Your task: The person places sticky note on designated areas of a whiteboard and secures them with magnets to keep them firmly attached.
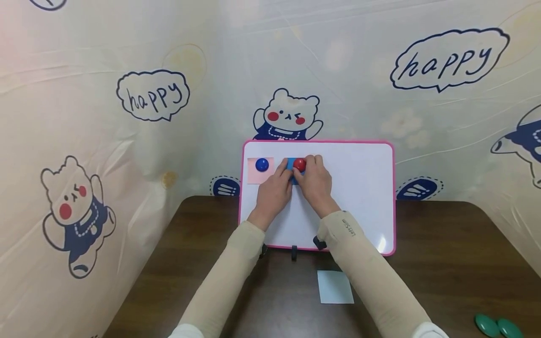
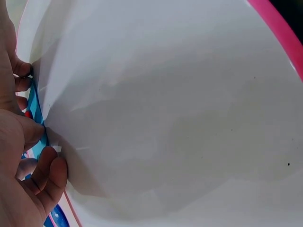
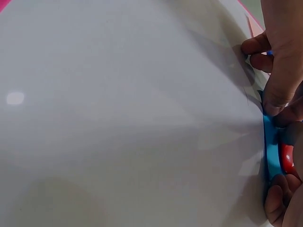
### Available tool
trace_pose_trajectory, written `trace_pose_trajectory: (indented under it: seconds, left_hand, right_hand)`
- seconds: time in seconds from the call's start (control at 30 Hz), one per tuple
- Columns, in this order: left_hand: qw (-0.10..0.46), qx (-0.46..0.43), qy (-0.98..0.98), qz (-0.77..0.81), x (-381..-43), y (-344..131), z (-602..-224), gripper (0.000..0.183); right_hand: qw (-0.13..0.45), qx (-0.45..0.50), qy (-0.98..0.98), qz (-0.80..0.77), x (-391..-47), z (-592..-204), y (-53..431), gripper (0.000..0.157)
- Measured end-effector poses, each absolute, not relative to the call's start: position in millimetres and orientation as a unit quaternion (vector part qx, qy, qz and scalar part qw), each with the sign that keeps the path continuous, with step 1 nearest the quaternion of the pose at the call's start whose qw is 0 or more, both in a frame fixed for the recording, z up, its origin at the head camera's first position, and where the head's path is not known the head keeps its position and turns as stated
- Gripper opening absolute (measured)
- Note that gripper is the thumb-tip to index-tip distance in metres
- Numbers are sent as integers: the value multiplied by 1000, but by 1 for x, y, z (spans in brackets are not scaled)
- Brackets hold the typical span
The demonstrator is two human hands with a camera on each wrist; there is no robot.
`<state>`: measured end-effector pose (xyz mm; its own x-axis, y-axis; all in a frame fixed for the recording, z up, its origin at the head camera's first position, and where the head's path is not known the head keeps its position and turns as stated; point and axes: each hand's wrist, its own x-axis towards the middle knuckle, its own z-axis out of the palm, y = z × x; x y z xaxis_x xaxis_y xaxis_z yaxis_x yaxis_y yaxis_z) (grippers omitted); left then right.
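Observation:
A white board (image 1: 359, 197) with a pink rim stands upright at the table's back. On its upper part a blue sticky note (image 1: 290, 163) lies between the two hands, partly covered by fingers. My left hand (image 1: 274, 190) pinches the note's left side, its thumb at the lower edge in the right wrist view. A round red magnet (image 1: 299, 164) sits on the note, and my right hand (image 1: 316, 180) grips it between thumb and fingers. Left of them, a round blue magnet (image 1: 262, 165) rests on a pink sticky note (image 1: 254, 177) on the board.
A pale blue sticky note (image 1: 335, 288) lies on the dark wooden table (image 1: 186, 263) in front of the board. Two green magnets (image 1: 487, 325) lie near the front right. Black clips (image 1: 294, 253) show at the board's lower edge. A printed curtain (image 1: 359, 112) hangs behind.

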<state>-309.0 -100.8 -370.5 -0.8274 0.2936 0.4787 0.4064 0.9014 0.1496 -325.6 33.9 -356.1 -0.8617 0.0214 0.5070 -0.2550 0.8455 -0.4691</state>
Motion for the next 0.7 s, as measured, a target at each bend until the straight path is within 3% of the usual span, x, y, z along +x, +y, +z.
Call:
trace_pose_trajectory:
  seconds: [0.3,0.7]
  left_hand:
    - [229,-186,-948,-118,-306,-102,-373,37]
    - [220,-181,-951,-119,-301,-105,-373,30]
  right_hand:
    - [279,58,-921,264,-324,-357,32,51]
    - [232,61,-937,253,-315,-353,41,51]
